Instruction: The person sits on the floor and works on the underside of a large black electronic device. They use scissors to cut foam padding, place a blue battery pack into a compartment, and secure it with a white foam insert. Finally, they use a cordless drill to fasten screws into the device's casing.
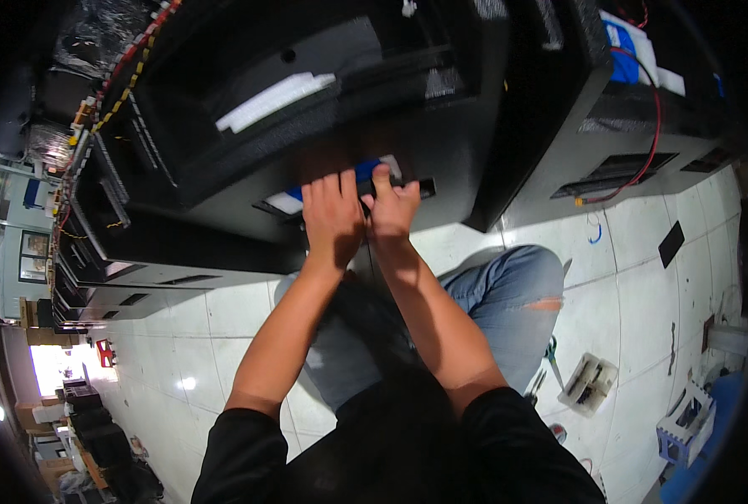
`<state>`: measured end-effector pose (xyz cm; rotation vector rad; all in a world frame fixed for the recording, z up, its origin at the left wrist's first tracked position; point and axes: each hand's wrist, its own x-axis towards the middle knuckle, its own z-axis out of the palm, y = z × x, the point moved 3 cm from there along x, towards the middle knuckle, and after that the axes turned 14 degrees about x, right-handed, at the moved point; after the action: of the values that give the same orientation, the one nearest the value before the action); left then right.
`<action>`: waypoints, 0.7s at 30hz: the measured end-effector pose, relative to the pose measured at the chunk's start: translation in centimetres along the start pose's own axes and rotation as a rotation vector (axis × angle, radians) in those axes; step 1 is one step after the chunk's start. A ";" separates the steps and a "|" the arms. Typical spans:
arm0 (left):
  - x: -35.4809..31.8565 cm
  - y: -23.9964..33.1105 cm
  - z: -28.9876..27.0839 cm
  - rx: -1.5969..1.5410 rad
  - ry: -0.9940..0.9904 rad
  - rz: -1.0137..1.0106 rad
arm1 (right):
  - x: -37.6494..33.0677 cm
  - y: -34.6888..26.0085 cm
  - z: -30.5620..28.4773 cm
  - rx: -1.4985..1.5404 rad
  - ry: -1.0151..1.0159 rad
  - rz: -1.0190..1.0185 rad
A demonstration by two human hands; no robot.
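White tiled floor (pixel 634 277) below, both hands, left hand (pixel 332 220) and right hand (pixel 391 206), side by side against black cabinet (pixel 324 109).

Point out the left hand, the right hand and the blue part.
left hand (pixel 332 214), head view, on its back.
right hand (pixel 391 208), head view, on its back.
blue part (pixel 366 170), head view, on its exposed top.

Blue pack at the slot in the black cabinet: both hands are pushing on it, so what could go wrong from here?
1. The left hand and right hand press the blue pack at a narrow slot in the black cabinet; fingers could get pinched at the edge.
2. The hands hide most of the pack, so it could jam askew unnoticed.
3. A red wire hangs loose from the neighbouring cabinet; an elbow might snag it.
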<state>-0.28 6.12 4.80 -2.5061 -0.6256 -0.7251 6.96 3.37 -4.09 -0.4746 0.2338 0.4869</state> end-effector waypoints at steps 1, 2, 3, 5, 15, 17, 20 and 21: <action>0.1 0.1 0.2 -0.007 -0.027 0.019 | 0.8 0.5 -1.3 -0.055 0.046 0.047; -0.2 -0.2 0.0 -0.003 -0.053 0.027 | 0.2 -0.2 -0.6 -0.023 -0.014 0.044; 0.0 -0.2 -0.4 -0.062 -0.081 0.015 | 0.1 -1.0 -0.2 -0.008 -0.063 0.105; 0.4 0.2 -1.1 -0.073 -0.137 0.020 | 0.0 -2.4 -1.0 -0.070 -0.166 0.137; 2.3 -5.4 -12.2 -0.615 -0.005 0.040 | -6.0 -14.1 -21.8 -0.544 -0.165 0.286; 7.3 -8.2 -12.6 -0.553 0.077 0.088 | -7.5 -16.1 -22.2 -0.576 -0.115 0.303; 13.1 -12.5 -9.8 -0.497 -0.249 0.226 | -8.4 -15.7 -21.6 -0.715 -0.238 0.248; 14.0 -14.4 -8.0 -0.420 -0.305 0.297 | -7.8 -14.3 -21.7 -0.797 -0.270 0.192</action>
<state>-0.30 17.38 23.20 -3.0431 -0.1963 -0.3958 5.12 -21.45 -14.92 -1.1582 -0.1939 0.8255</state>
